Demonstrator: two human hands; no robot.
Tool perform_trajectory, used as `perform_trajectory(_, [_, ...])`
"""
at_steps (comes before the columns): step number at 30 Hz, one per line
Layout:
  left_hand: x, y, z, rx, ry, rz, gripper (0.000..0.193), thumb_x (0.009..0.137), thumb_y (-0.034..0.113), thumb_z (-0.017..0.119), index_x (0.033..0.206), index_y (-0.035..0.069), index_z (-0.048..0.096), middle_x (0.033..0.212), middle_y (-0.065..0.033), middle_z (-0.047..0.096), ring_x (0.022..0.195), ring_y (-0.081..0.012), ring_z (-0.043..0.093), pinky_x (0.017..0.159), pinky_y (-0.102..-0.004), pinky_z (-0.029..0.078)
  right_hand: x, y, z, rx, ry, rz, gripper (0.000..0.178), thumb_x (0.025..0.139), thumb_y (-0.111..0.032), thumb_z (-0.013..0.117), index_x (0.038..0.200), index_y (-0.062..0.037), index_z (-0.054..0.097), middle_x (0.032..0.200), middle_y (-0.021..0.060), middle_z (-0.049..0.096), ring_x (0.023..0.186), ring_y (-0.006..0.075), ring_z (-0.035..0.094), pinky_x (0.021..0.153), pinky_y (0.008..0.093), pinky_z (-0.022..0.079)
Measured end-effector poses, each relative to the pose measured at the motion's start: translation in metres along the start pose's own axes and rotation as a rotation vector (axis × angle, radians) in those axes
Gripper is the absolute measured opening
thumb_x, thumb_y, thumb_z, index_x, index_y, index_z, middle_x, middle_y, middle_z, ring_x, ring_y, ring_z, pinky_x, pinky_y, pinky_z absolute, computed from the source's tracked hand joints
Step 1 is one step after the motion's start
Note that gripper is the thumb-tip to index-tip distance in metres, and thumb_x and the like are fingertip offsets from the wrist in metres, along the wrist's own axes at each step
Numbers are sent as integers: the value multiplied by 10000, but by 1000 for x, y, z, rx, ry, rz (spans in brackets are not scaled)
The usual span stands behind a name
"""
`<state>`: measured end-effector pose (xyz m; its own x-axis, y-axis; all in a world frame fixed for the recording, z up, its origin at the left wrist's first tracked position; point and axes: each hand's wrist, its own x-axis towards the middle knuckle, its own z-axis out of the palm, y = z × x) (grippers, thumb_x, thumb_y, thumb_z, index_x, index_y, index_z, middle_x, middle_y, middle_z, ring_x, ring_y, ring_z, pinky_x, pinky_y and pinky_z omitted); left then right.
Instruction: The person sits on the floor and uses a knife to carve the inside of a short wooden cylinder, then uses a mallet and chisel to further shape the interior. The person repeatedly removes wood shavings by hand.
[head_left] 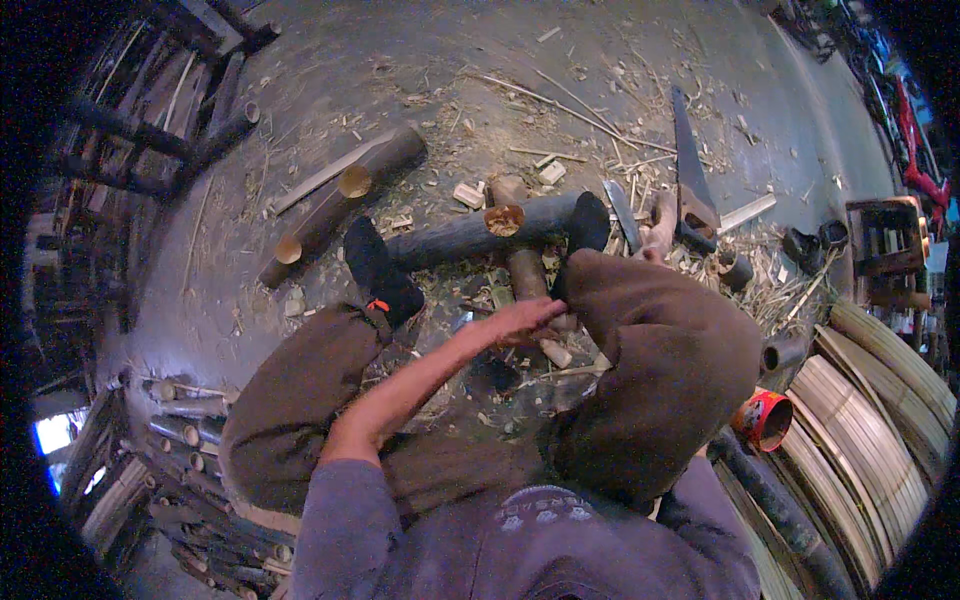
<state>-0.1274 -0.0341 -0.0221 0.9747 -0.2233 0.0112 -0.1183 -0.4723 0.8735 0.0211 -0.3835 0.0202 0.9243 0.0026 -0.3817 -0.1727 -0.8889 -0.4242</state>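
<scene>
Sits low over a chip-strewn floor [300, 90], knees spread, with dark-clad feet [588, 225] at both ends of a dark round pole [450, 238] lying crosswise ahead. Reaches with the left hand [530, 318] between the knees, to the near end of a short brown pole [527, 272] set square to the dark pole. Touches there or hovers just above: too hidden to settle. No way to make out whether the left grip is narrow, wide or around anything. Stretches the right hand [657, 240] past the right knee, just beside a blade [620, 212] and near a handsaw [690, 180]; with the knee partly in front, no way to make out that grip either.

Already cut, by the look of it: one pale opening [504, 221] in the dark pole, in line with the short brown pole, and two pale faces in a second pole [400, 155] farther off to the left, beside a split strip [320, 182]. Judging by the many chips and loose blocks [467, 195], well past the first cuts. Impossible to judge how much cutting remains, or whether joined or merely crossed at the opening.
</scene>
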Motion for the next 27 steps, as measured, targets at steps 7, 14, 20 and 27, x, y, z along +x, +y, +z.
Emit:
perform_trajectory(7, [6, -34, -112, -343, 299, -192, 335, 896, 270, 586, 1144, 82, 463, 1057, -162, 575, 919, -255, 611, 772, -381, 504, 55, -67, -59, 645, -16, -33, 416, 914, -351, 506, 1169, -23, 512, 954, 115, 590, 740, 197, 577, 658, 302, 515])
perform_trajectory(14, [-12, -13, -213, -1418, 1043, -118, 387, 958, 238, 471, 1215, 87, 224, 1024, -227, 503, 845, -403, 608, 649, -550, 561, -13, -147, -214, 1348, -267, -470, 418, 904, -364, 521, 1165, -38, 501, 969, 107, 582, 752, 192, 569, 658, 304, 511])
perform_trajectory(20, [-10, -27, -221, -1372, 1178, -175, 388, 944, 238, 502, 1215, 134, 245, 993, -209, 501, 790, -407, 616, 640, -566, 560, -94, -180, -245, 1452, -354, -706, 406, 899, -408, 526, 1064, -43, 455, 901, 33, 495, 699, 113, 485, 551, 254, 451])
perform_trajectory(27, [16, 11, -220, -1123, 1384, -259, 416, 884, 353, 601, 1152, 126, 378, 897, -95, 540, 802, -261, 611, 663, -418, 517, -135, -189, -190, 1451, -163, -594, 396, 907, -426, 507, 1020, -51, 448, 882, 42, 485, 720, 143, 494, 648, 278, 445])
